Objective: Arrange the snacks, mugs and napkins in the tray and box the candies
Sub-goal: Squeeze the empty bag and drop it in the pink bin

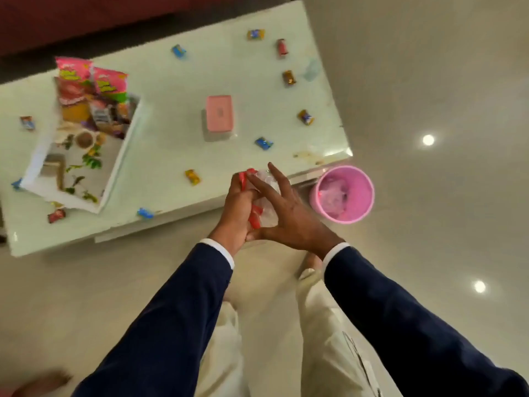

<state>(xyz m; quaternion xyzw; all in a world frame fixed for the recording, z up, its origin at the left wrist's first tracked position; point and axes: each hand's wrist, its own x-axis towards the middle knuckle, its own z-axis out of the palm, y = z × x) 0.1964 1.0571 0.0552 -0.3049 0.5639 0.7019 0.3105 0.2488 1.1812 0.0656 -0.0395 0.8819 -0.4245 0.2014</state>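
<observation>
1. A crumpled clear-and-red wrapper (264,204) is squeezed between the 2 hands, just over the near edge of the table (171,156).
2. The left hand (237,207) is clenched around the wrapper. The right hand (289,213) is pressed against it with the fingers (276,173) spread out straight.
3. This looks like trash being balled up. It is best squashed small and tight, so no bit is dropped on the floor.
4. The pink bin (345,193) stands on the floor just beside the table corner, so the ball could be dropped there with a short reach to the right.
5. The candies are the small bright wrapped sweets. About 12 are seen scattered over the table, like the blue one (264,143) and the yellow one (192,176). None is boxed yet.
6. The pink box (219,113) sits in the middle of the table with its lid shut. It must be opened first.
7. The white tray (123,156) is at the left of the table. Snack packs (86,87) and a mug (85,139) are already held in it.
</observation>
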